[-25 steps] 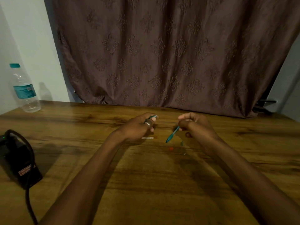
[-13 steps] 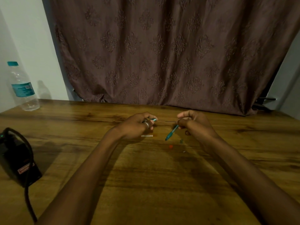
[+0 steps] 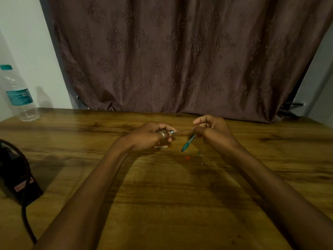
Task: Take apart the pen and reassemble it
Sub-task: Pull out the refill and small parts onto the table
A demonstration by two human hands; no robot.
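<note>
1. While the thin refill (image 3: 183, 131) bridges both hands just above the table (image 3: 162, 204), the left hand (image 3: 149, 137) pinches its tip piece (image 3: 172, 132); the right hand (image 3: 215, 130) grips the refill's far end and the teal barrel (image 3: 188, 143).
2. Judgement: keep the refill straight and in line; it looks easily bent.
3. A white part (image 3: 161, 147) and an orange part (image 3: 187, 158) lie close below; the bottle (image 3: 19, 98) and black device (image 3: 16, 177) stand well apart.

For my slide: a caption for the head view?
Left hand grips a pen section; right hand holds the refill and teal barrel, over a wooden table.
</note>
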